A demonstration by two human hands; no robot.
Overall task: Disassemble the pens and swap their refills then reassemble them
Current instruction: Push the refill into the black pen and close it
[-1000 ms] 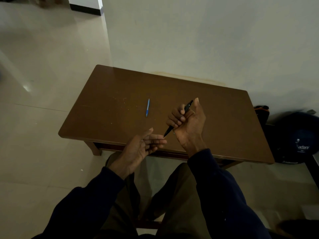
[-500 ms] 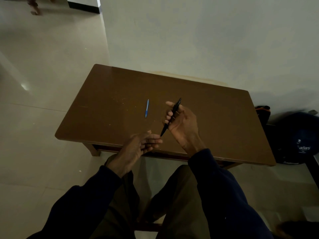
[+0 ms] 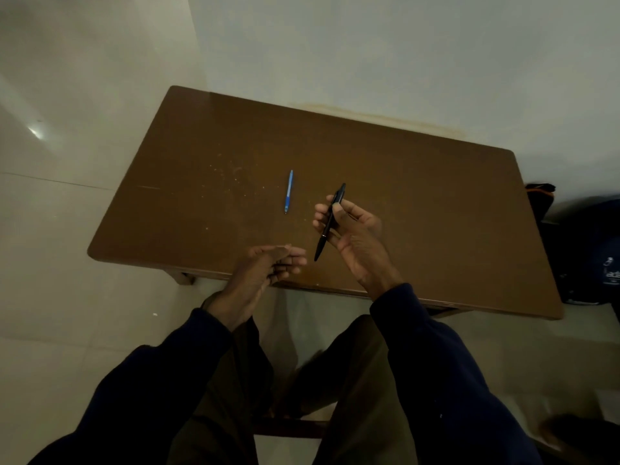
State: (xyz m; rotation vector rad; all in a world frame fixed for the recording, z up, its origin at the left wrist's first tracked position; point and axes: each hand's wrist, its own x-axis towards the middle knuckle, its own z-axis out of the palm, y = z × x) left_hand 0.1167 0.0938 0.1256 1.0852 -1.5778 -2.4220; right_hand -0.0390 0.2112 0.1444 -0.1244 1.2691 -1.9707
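Pinched in right hand (image 3: 357, 238) grip: slim black plastic pen (image 3: 330, 220), axis upper right to lower left, tip just beside left hand (image 3: 265, 271), spread, empty.

A blue pen (image 3: 288, 191) is lying on the brown table (image 3: 419, 182). A black pen (image 3: 330, 223) is hovering above the table, with navy sleeves (image 3: 436, 364) showing nearby.
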